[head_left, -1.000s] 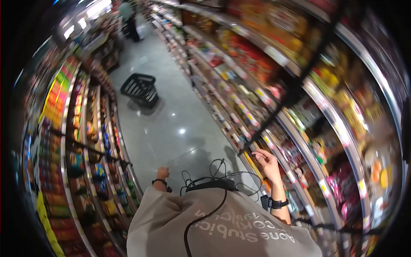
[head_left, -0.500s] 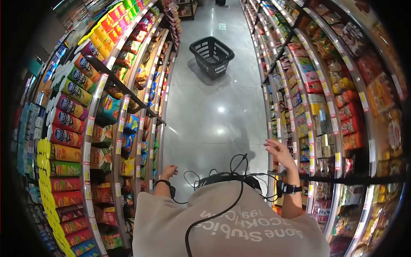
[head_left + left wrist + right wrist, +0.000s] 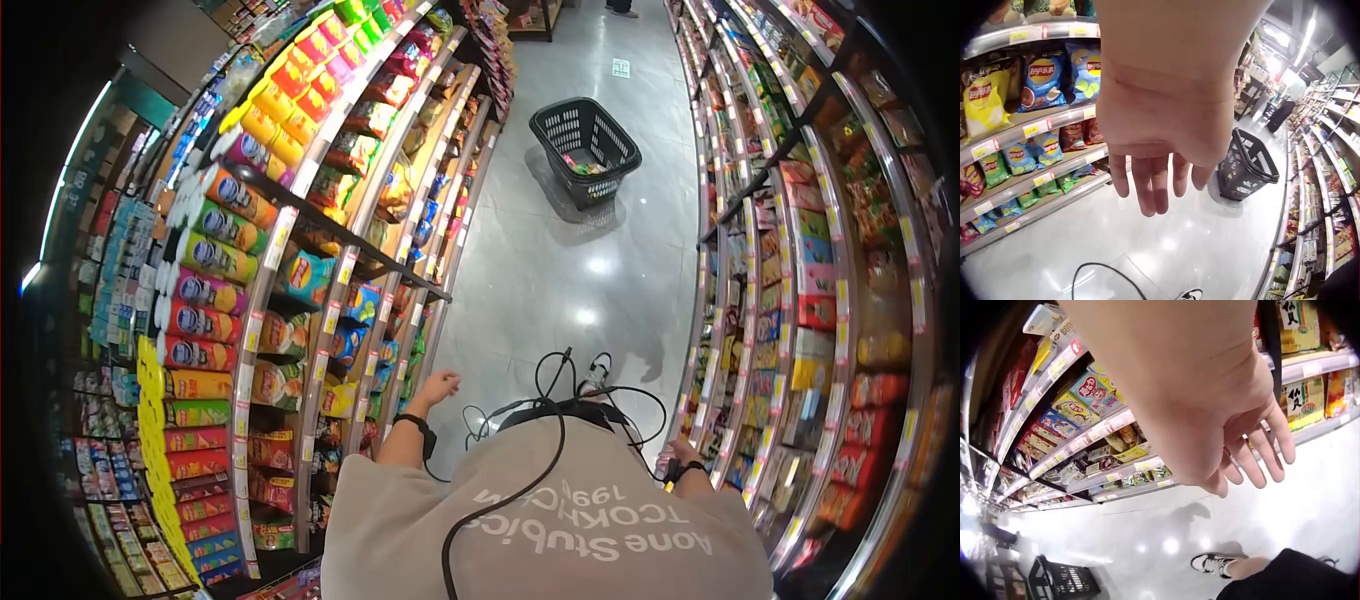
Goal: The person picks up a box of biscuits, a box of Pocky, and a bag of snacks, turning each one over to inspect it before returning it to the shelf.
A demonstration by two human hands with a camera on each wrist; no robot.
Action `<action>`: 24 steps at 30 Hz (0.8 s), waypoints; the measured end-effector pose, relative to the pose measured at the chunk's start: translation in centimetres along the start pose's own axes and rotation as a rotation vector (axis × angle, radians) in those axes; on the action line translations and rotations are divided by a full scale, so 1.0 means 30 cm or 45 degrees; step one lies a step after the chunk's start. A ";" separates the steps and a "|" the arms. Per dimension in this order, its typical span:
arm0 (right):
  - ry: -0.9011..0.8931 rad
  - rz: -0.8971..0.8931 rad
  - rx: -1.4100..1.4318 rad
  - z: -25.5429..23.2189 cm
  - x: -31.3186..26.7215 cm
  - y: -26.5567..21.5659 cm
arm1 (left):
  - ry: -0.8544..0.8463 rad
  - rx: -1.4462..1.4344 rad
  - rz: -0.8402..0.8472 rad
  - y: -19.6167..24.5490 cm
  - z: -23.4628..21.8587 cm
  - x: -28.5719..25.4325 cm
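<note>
The left hand (image 3: 437, 387) hangs beside the left shelves in the head view; in the left wrist view the same hand (image 3: 1160, 137) has its fingers loose and pointing down, holding nothing. The right hand (image 3: 679, 458) is low near the right shelves. Its fingers are spread and empty in the right wrist view, where the hand (image 3: 1235, 431) is above the floor. A black basket (image 3: 587, 180) stands on the floor ahead, with a few colourful packs (image 3: 585, 166) inside. Neither hand touches it.
Bagged snacks (image 3: 1045, 81) and canisters (image 3: 205, 322) fill the left shelves. Boxed and packed goods (image 3: 1076, 407) line the right shelves. A person (image 3: 1285, 106) stands farther down the aisle. A shoe (image 3: 1213, 564) is on the shiny floor (image 3: 560, 280).
The basket appears farther right in the head view, and packs inside it have come into sight. The right hand has dropped lower and back. A shoe now shows below the body.
</note>
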State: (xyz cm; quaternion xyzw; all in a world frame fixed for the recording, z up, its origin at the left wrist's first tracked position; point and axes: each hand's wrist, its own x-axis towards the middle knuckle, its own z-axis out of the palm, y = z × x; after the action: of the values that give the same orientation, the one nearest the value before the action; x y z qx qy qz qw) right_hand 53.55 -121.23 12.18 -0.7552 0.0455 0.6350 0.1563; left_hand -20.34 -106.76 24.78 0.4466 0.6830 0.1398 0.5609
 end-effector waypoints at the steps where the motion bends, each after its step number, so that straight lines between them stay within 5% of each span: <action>1: 0.009 0.013 -0.038 0.003 0.020 -0.062 | 0.010 -0.027 -0.043 0.007 -0.014 0.005; 3: -0.074 -0.123 -0.224 -0.006 0.038 -0.282 | 0.006 0.060 -0.240 0.043 -0.060 0.041; 4: 0.000 -0.123 -0.290 -0.010 0.232 -0.347 | -0.002 0.127 -0.320 0.032 -0.086 0.092; 5: -0.171 -0.389 -0.025 -0.034 0.212 -0.483 | -0.014 0.193 -0.404 0.023 -0.102 0.153; 6: -0.111 -0.509 -0.018 -0.018 0.173 -0.630 | 0.024 0.133 -0.453 0.043 -0.108 0.214; 8: 0.073 -0.649 -0.068 0.064 0.068 -0.928 | 0.014 0.343 -0.273 0.143 -0.112 0.349; 12: -0.076 -0.817 -0.037 0.211 -0.086 -1.320 | 0.118 0.242 0.185 0.635 0.026 0.415; 16: -0.132 -0.728 -0.369 0.382 -0.152 -1.534 | 0.040 0.084 0.268 0.891 0.172 0.508; 20: -0.309 -0.604 -0.582 0.459 -0.154 -1.679 | -0.200 0.202 0.179 0.811 0.185 0.659; 24: -0.241 -0.706 -0.558 0.459 -0.183 -1.927 | -0.104 0.330 -0.067 0.447 0.046 0.867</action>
State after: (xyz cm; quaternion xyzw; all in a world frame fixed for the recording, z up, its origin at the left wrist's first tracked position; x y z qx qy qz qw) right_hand 54.95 -63.15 25.82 -0.6923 -0.3125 0.6303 0.1605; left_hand -12.30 -79.71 16.90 0.5025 0.6834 0.0175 0.5293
